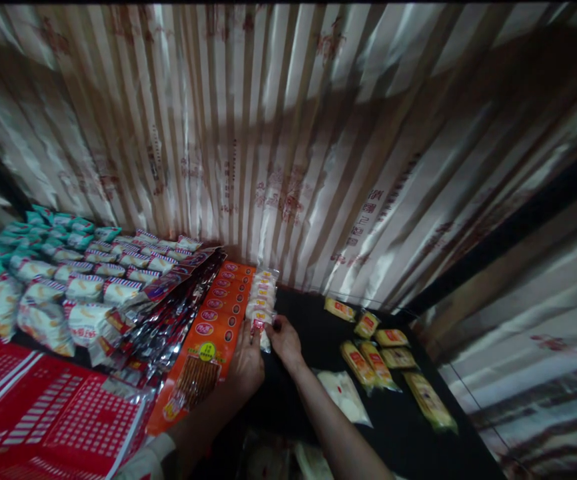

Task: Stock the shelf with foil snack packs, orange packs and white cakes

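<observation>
My left hand (247,359) and my right hand (285,342) close in from both sides on a small white snack packet (259,320) with a red and yellow label. It is at the near end of a row of matching white packets (263,287). My left fingers point forward along its left side, next to a row of orange snack packs (218,320). On the other side, the thumb and fingers of my right hand are bent against the packet. Part of the packet is hidden by my fingers.
Left stand rows of red-and-silver packs (168,327), striped-top chip bags (86,287) and teal bags (16,250). A red basket (63,413) is near left. Several yellow packets (376,360) and a clear white packet (343,397) lie right on the black table (293,413). Behind hangs a pleated curtain (288,147).
</observation>
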`<state>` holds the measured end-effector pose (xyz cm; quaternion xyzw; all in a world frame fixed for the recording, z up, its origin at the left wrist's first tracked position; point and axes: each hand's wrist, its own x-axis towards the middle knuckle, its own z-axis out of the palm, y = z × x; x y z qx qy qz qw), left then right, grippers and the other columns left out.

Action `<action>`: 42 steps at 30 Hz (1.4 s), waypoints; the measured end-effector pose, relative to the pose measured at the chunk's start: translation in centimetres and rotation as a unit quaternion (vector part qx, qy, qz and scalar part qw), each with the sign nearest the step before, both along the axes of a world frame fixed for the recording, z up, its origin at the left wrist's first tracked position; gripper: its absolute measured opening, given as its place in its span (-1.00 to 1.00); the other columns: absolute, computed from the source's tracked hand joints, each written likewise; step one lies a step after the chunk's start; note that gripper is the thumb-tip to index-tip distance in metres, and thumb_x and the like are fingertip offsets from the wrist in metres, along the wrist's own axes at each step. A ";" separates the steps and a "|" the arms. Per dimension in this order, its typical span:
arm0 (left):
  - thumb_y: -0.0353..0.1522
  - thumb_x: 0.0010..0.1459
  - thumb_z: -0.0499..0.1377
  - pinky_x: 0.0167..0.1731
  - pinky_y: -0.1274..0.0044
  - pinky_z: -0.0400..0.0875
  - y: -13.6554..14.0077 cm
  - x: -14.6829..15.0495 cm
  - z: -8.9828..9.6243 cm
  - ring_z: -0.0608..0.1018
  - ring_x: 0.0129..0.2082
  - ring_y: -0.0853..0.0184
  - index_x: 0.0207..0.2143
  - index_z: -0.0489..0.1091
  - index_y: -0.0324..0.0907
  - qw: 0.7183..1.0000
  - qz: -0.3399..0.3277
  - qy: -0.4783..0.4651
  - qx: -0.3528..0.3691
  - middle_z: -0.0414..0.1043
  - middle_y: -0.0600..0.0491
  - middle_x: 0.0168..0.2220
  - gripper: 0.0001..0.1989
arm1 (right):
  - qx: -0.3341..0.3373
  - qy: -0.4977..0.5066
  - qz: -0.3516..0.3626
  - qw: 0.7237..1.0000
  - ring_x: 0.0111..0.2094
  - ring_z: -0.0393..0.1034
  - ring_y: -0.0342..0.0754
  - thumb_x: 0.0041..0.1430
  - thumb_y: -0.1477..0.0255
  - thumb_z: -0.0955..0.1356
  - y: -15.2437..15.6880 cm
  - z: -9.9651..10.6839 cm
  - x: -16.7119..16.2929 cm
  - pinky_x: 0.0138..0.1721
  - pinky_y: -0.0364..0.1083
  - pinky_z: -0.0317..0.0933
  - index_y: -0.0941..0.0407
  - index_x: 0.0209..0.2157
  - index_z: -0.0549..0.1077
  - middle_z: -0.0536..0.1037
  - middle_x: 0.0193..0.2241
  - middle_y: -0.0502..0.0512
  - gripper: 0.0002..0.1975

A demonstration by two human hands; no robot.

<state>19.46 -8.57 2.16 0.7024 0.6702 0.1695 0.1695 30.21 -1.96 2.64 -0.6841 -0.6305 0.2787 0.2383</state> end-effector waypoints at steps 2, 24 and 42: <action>-0.56 -0.01 -0.04 0.22 0.32 -0.01 0.1 0.1 0.0 -0.04 0.27 0.04 0.20 0.04 -0.44 1.000 -0.001 0.001 -0.005 -0.09 -0.22 0.28 -0.35 | -0.007 -0.001 0.002 1.000 -0.24 0.47 -0.05 0.10 0.37 0.27 0.1 0.1 0.0 -0.25 -0.15 0.25 0.09 -0.21 0.40 0.57 -0.27 0.09 -0.80; -0.46 0.04 0.01 0.20 0.45 0.06 -6.1 6.3 1.5 0.12 0.22 0.21 0.14 0.18 -0.26 0.975 -0.200 -0.092 -0.017 0.02 -0.09 0.25 -0.45 | 0.225 -0.137 0.045 0.964 0.05 0.28 0.09 0.19 0.26 0.21 -15.0 -2.8 15.3 0.05 0.10 0.20 0.13 -0.01 0.40 0.43 0.02 0.22 -0.61; -0.42 0.04 0.08 0.02 0.44 0.28 -9.9 2.3 5.3 0.33 -0.03 0.23 -0.20 0.41 -0.22 0.982 -0.125 -0.131 0.047 0.30 -0.06 -0.09 -0.74 | 0.227 -0.131 0.087 0.961 -0.20 0.40 0.04 0.20 0.32 0.20 -18.2 -0.3 6.8 -0.15 -0.01 0.28 0.11 -0.13 0.38 0.51 -0.23 0.16 -0.73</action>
